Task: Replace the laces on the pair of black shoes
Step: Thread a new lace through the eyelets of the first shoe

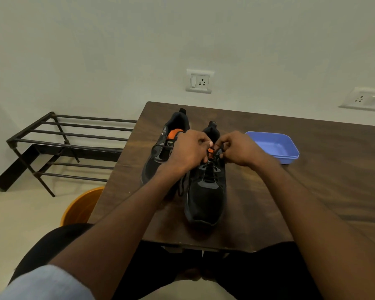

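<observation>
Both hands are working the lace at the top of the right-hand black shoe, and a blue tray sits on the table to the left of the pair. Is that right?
Not quite. The head view shows the blue tray on the table to the right of the pair, not the left. The rest holds: the left hand and right hand both pinch the lace at the top of the right-hand black shoe.

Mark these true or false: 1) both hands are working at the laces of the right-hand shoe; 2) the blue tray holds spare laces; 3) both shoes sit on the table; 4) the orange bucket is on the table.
1) True: left hand and right hand pinch the black lace near the top of the right-hand shoe.
2) False: the blue tray shows nothing inside.
3) True: the left-hand shoe stands beside it on the wooden table.
4) False: the orange bucket is on the floor, left of the table.
</observation>
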Motion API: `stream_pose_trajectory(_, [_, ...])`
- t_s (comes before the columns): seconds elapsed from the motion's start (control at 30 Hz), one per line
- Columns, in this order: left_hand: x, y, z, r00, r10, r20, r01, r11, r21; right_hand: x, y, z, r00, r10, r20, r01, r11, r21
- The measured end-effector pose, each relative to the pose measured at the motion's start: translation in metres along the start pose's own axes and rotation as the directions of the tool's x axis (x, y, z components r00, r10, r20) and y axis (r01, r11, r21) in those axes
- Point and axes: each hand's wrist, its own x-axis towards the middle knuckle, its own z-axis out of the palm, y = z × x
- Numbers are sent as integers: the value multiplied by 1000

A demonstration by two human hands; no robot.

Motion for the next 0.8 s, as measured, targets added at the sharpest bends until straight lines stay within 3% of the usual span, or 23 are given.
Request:
stream_pose_trajectory(0.23, [2, 3, 2, 999, 13, -35, -9, 993, 120, -3, 1, 1, 997, 71, -22, -65, 972, 226])
stream_pose_trajectory(0.4, [2, 4, 1, 1000, 5, 9, -6, 990, 141, -4, -2, 3, 992, 121, -26, -109, 957, 270])
stream_pose_trajectory(0.53, [5, 10, -7, 997, 24, 77, -48, 943, 330, -2, -4, 3, 987, 162, -15, -151, 945, 291])
stream_pose_trajectory(0.63, [2, 12, -5, 993, 121, 19, -116, 884, 454, -2, -6, 3, 985, 174, -4, -165, 939, 301])
stream_pose_trajectory(0.8, [5, 5, 4, 988, 140, -63, -110, 933, 343, -2, -9, 5, 983, 183, 1, -174, 936, 306])
